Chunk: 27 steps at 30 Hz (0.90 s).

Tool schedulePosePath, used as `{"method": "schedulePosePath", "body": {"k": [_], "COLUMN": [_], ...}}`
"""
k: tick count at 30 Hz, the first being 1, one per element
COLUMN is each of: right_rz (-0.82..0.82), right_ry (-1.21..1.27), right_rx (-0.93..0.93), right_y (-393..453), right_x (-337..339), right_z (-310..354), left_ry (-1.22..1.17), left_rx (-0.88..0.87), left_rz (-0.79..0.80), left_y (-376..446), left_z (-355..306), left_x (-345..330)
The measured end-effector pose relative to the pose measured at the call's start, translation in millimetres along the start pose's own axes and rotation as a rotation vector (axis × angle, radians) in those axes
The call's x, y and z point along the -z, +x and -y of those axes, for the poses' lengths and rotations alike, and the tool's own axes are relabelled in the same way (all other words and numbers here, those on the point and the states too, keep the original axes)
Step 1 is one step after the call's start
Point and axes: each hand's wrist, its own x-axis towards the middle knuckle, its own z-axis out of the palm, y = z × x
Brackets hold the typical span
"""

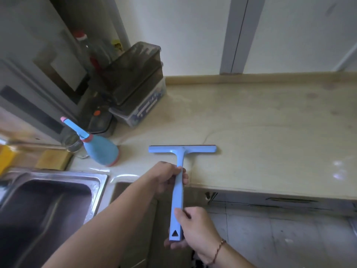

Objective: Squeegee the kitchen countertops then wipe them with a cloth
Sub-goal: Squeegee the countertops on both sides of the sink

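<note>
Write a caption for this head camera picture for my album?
Both hands hold a blue squeegee on the counter beside the sink.

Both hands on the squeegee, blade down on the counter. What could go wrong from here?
1. The squeegee blade sits near the counter's front edge; pulling toward the body would likely push water onto the floor rather than into the sink.
2. A sideways stroke to the left could knock the tilted blue spray bottle.
3. The right hand grips only the handle end, so blade pressure may be uneven.
</note>
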Motion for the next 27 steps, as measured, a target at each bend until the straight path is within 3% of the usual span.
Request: {"method": "schedulePosePath", "body": {"k": [2, 6, 14, 17, 21, 27], "right_rz": [-0.019, -0.096, -0.074, -0.138, -0.002, -0.114], "right_ry": [-0.076, -0.475, -0.490, -0.371, -0.286, 0.175], "right_rx": [-0.020, 0.088, 0.088, 0.147, 0.185, 0.161], "right_y": [-5.6, -15.2, -33.9, -41.7, -33.6, -32.7], "right_x": [1.2, 3.0, 7.3, 11.7, 52.2, 171.8], "right_z": [-8.9, -30.1, -30.0, -34.7, 6.5, 66.0], "left_ry": [0.050, 0.053, 0.002, -0.061, -0.125, -0.082], "left_rx": [0.009, 0.020, 0.024, 0.033, -0.042, -0.114], "left_rz": [0.009, 0.010, -0.010, -0.004, 0.050, 0.243], "left_y": [-4.8, -19.3, -34.2, -39.9, -22.7, 36.4], "left_z": [11.9, 35.9, 45.5, 42.2, -7.3, -97.3], "left_x": [0.3, -0.2, -2.9, -9.2, -35.2, -159.0]}}
